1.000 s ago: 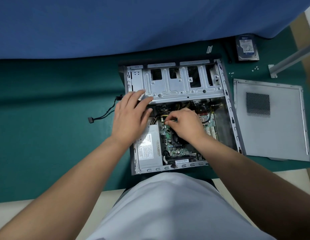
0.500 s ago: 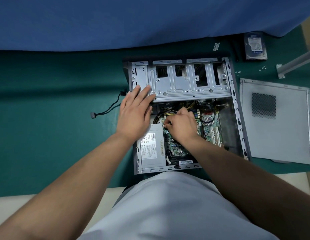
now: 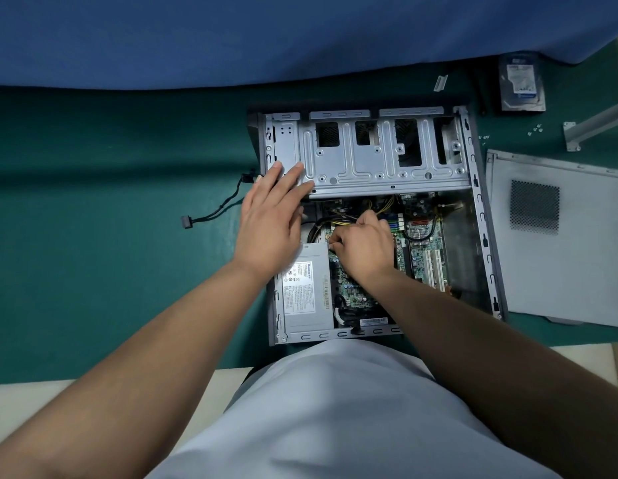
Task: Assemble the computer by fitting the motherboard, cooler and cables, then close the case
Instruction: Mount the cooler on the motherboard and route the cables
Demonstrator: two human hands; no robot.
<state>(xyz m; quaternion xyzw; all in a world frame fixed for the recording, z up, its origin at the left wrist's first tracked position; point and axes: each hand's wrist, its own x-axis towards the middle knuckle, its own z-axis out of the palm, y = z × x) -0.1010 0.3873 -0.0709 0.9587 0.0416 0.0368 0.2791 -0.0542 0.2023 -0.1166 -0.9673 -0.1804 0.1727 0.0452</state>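
Note:
An open grey computer case [image 3: 480,202] lies flat on the green table. Inside it sit the green motherboard [image 3: 421,250], a grey power supply [image 3: 305,295] at the left, and a metal drive cage [image 3: 380,157] across the far half. My left hand [image 3: 271,219] rests with straight fingers on the left end of the drive cage and the case's left side. My right hand [image 3: 364,248] is curled down over the motherboard beside the yellow and black cables [image 3: 342,221]; its fingertips pinch something small that I cannot make out.
The grey side panel [image 3: 559,236] lies right of the case. A hard drive [image 3: 521,83] sits at the far right, with loose screws [image 3: 535,128] and a metal bracket [image 3: 590,127] near it. A black cable [image 3: 214,210] trails left of the case. Blue cloth [image 3: 231,36] covers the back.
My right hand has shifted left across the motherboard toward the power supply. My left hand stays on the cage's left end.

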